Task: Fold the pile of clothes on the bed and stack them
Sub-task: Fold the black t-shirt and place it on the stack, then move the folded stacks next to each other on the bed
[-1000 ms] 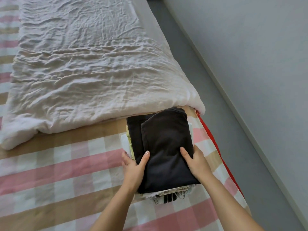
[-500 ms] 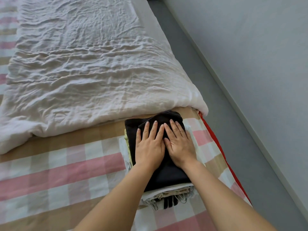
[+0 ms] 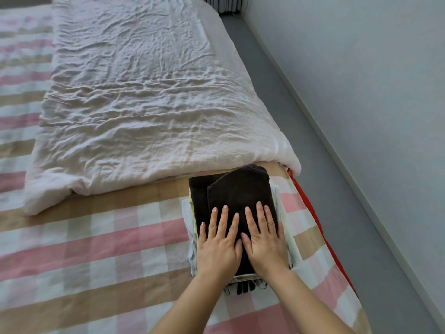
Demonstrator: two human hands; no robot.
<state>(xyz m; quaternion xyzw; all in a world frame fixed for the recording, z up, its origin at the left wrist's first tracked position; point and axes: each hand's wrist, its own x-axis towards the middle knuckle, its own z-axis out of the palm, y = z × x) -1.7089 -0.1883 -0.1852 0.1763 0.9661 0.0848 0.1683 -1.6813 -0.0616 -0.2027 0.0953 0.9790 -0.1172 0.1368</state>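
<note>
A stack of folded clothes sits near the right edge of the checked bed. Its top piece is a folded black garment; lighter pieces show at the stack's sides and near end. My left hand and my right hand lie flat side by side on the near half of the black garment, fingers straight and spread, pressing down. Neither hand grips anything.
A rumpled white duvet covers the far part of the bed and ends just behind the stack. A red edge runs along the bed's right side. Right of it lie grey floor and a pale wall.
From gripping the stack's near sides, my hands moved onto the top of the black garment, then slid back toward me to its near half.
</note>
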